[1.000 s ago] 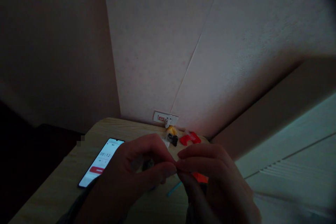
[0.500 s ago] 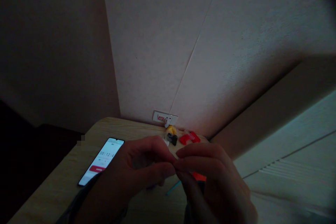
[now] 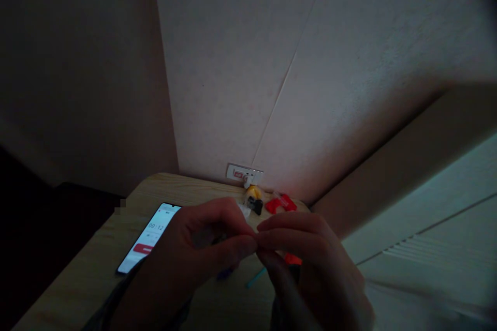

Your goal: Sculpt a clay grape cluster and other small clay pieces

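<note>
Though what they hold, if anything, is hidden, the left hand [image 3: 186,253] and right hand [image 3: 328,258] meet pinched closed, work seemingly unfinished, red pieces [image 3: 288,202] lying far right.

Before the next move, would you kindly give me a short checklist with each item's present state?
1. Left hand, thumb and index tips together: ok.
2. Right hand, fingertips meeting the left hand's: ok.
3. Anything held between the fingertips, identified: cannot tell, too dark and hidden.
4. Phone on the table, screen fully visible: not ok, lit but partly covered by the left hand.
5. Teal stick fully in view: not ok, one end runs behind the right hand.
</note>
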A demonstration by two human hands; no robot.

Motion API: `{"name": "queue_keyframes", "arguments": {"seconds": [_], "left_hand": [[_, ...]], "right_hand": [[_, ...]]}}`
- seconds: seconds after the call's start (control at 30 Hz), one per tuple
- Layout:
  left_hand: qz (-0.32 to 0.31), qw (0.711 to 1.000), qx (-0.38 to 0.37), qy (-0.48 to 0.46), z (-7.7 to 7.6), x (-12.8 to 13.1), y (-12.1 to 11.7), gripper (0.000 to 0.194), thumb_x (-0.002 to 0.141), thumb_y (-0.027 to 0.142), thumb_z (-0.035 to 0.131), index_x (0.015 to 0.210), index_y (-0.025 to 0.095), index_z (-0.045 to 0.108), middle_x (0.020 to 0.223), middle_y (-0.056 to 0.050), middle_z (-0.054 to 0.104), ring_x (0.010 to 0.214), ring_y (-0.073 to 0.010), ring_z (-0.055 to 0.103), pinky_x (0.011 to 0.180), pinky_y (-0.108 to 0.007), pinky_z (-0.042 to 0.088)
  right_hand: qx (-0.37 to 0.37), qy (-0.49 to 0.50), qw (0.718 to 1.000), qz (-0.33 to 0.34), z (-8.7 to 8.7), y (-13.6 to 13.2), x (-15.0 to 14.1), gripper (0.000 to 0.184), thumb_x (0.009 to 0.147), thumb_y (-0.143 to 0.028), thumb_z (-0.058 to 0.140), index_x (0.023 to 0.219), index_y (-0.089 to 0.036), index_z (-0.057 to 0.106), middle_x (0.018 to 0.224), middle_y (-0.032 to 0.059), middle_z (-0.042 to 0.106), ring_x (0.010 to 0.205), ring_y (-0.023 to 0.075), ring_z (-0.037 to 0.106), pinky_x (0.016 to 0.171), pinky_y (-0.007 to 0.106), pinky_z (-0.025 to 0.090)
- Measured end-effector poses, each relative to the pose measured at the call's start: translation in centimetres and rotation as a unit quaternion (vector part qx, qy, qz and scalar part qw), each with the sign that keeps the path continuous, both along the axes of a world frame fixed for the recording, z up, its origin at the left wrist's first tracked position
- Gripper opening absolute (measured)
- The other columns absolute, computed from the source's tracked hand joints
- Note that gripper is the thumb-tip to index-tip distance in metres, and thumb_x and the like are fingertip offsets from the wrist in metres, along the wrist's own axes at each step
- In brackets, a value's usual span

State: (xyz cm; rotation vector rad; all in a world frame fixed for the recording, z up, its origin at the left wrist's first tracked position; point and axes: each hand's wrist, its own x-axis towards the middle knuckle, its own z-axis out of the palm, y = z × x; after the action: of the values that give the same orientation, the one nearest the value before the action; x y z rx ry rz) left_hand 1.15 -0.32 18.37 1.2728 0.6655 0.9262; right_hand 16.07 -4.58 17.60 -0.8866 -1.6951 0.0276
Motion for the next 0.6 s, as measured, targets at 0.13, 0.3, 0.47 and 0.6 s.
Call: {"name": "queue_keyframes", "arguments": {"seconds": [0.13, 0.3, 0.47, 0.6], "left_hand": [[-0.002, 1.0, 0.005, -0.006, 0.21, 0.04, -0.02, 0.019, 0.071, 0.028, 0.071, 0.058, 0.018, 0.061, 0.056, 0.005, 0.049, 0.052, -0.0083, 0.044, 0.05, -0.018, 0.037], [-0.013, 1.0, 0.003, -0.008, 0.31, 0.22, -0.07, 0.014, 0.072, 0.027, 0.069, 0.063, 0.018, 0.065, 0.059, 0.004, 0.053, 0.053, -0.0087, 0.047, 0.052, -0.019, 0.04], [-0.006, 1.0, -0.005, -0.008, 0.39, 0.2, -0.25, 0.012, 0.07, 0.027, 0.07, 0.065, 0.018, 0.065, 0.062, 0.004, 0.056, 0.051, -0.0083, 0.047, 0.05, -0.019, 0.04], [-0.003, 1.0, -0.013, 0.0, 0.69, 0.19, -0.41, 0.012, 0.07, 0.025, 0.07, 0.062, 0.018, 0.064, 0.059, 0.004, 0.055, 0.053, -0.0082, 0.048, 0.052, -0.018, 0.041]], "right_hand": [[0.001, 0.012, 1.0, -0.002, -0.07, -0.01, -0.1, 0.015, 0.081, -0.007, 0.06, 0.09, -0.019, 0.063, 0.086, 0.0012, 0.065, 0.075, 0.0125, 0.063, 0.059, 0.022, 0.052], [0.005, 0.016, 1.0, 0.011, -0.09, 0.04, -0.2, 0.016, 0.08, -0.003, 0.059, 0.089, -0.017, 0.062, 0.087, 0.0028, 0.064, 0.078, 0.0122, 0.063, 0.062, 0.021, 0.053], [0.013, 0.023, 1.0, 0.008, -0.16, 0.04, -0.3, 0.014, 0.081, -0.005, 0.059, 0.087, -0.016, 0.062, 0.085, 0.0028, 0.064, 0.076, 0.0124, 0.063, 0.061, 0.021, 0.052], [0.011, 0.026, 1.0, -0.002, -0.16, -0.07, -0.3, 0.013, 0.082, -0.006, 0.059, 0.087, -0.017, 0.062, 0.088, 0.0027, 0.064, 0.078, 0.012, 0.063, 0.062, 0.021, 0.052]]}}
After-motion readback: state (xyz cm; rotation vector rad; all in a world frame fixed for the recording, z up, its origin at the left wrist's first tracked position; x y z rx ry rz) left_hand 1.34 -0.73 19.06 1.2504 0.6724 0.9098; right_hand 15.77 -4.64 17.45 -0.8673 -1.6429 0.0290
